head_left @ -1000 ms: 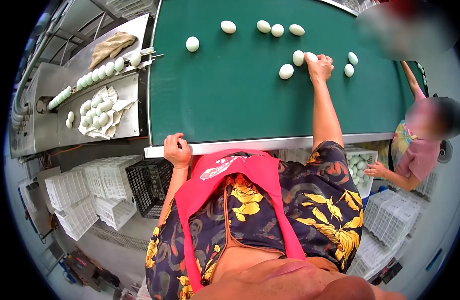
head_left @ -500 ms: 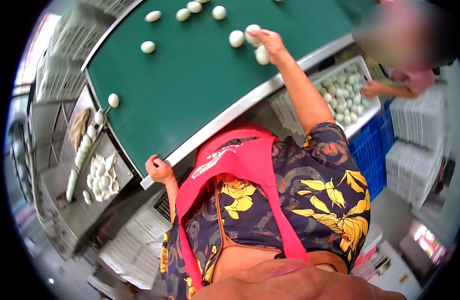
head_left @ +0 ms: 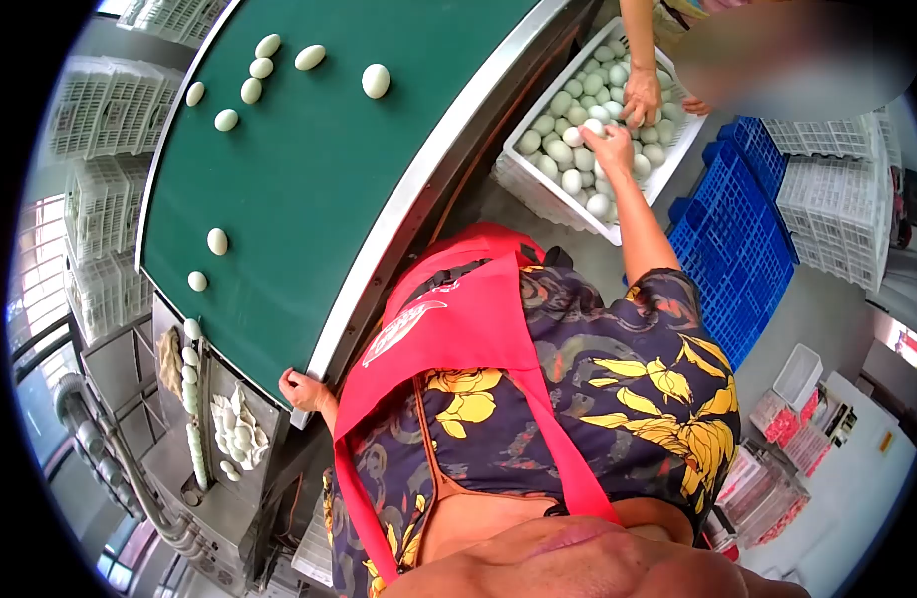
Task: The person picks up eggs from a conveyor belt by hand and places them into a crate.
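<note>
Over a white crate (head_left: 611, 231) full of pale eggs, my right hand (head_left: 614, 151) has its fingers closed on eggs (head_left: 595, 128) near the crate's middle. My left hand (head_left: 304, 390) rests on the metal edge at the near corner of the green belt (head_left: 279, 189), its fingers curled over the rim. Whether anything lies under those fingers is hidden. Several eggs lie scattered on the belt, one of them (head_left: 376, 81) nearest the crate side. Beside my right hand, a co-worker's hand (head_left: 642, 97) reaches into the same crate.
Blue plastic pallets (head_left: 732, 254) stand right of the crate, with stacked white crates (head_left: 837, 214) beyond. At the lower left, a metal table (head_left: 169, 463) holds a row of eggs (head_left: 192, 409) and a cloth with eggs (head_left: 237, 439). More crates (head_left: 100, 204) are stacked at the far left.
My right hand has moved from the belt to the white crate with eggs in its grasp. My view has turned toward the crate. My left hand remains at the belt's corner.
</note>
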Motion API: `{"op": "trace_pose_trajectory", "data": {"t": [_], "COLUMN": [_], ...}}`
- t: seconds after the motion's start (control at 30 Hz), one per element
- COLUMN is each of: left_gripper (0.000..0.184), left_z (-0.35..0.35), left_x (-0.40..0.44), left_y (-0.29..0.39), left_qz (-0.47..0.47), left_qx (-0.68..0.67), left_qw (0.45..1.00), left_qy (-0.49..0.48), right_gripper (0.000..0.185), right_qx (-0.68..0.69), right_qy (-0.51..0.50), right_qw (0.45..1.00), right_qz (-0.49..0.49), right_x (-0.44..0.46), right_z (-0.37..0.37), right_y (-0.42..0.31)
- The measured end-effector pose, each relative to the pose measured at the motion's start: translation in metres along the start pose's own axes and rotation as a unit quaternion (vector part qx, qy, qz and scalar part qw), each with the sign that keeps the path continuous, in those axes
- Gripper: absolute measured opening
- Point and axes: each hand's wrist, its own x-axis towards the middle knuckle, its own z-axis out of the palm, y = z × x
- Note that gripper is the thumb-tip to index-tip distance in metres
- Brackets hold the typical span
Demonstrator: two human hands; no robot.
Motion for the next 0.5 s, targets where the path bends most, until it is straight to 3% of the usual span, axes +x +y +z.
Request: {"op": "trace_pose_trajectory", "data": {"t": [0.03,0.13,0.23,0.3,0.37,0.5], "left_gripper": [0.02,0.021,0.022,0.022,0.022,0.021], "left_z": [0.002,0.003,0.007,0.009,0.011,0.009], "left_x": [0.002,0.011,0.017,0.02,0.02,0.02], "left_y": [-0.003,-0.019,-0.03,-0.036,-0.037,-0.032], "left_qz": [0.001,-0.013,-0.013,-0.006,-0.017,-0.016], "left_qx": [0.001,0.021,0.044,0.049,0.042,0.041], "left_qw": [1.0,1.0,0.999,0.999,0.999,0.999], "left_qy": [0.0,-0.015,-0.014,-0.013,-0.015,-0.01], "right_gripper": [0.06,0.067,0.075,0.083,0.085,0.072], "right_qx": [-0.069,-0.153,-0.131,-0.131,-0.151,-0.104], "right_qy": [0.056,0.065,0.121,0.1,0.173,0.096], "right_qw": [0.996,0.986,0.984,0.986,0.971,0.99], "right_qz": [-0.019,-0.025,-0.01,0.007,-0.065,-0.018], "right_x": [0.002,0.007,0.01,-0.001,-0.019,-0.061], "right_z": [-0.007,-0.006,0.005,0.014,0.026,0.032], "right_y": [0.001,0.006,0.011,0.016,0.029,0.038]}}
